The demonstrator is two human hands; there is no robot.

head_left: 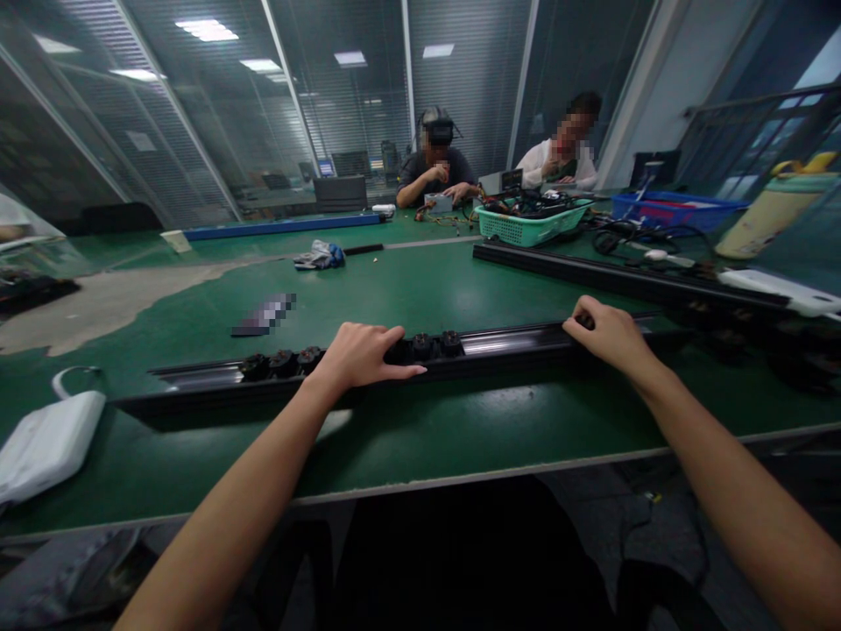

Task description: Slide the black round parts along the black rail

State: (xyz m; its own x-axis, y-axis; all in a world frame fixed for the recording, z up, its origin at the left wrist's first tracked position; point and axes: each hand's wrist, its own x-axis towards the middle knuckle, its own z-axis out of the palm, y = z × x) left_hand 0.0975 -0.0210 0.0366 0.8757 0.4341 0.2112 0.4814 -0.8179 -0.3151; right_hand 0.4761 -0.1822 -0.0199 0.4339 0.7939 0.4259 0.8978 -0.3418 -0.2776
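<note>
A long black metal channel rail [519,342] lies across the table in front of me. Round black modules that look like sockets [281,361] sit in its trough, several of them left of the middle. My left hand [355,355] grips the rail over these modules, thumb stretched along the near wall and fingertips curled over out of sight. Toward the rail's right end my right hand [608,333] is closed, pinching a small round black module [584,322] at the trough. Between my hands, a bare shiny stretch of trough shows.
A second black rail [631,273] lies behind on the right, near a green basket [519,230] of cables and a blue tray [676,213]. A white device [49,443] stands at left. Crumpled cloth [320,255] lies farther back. Two people sit across the table.
</note>
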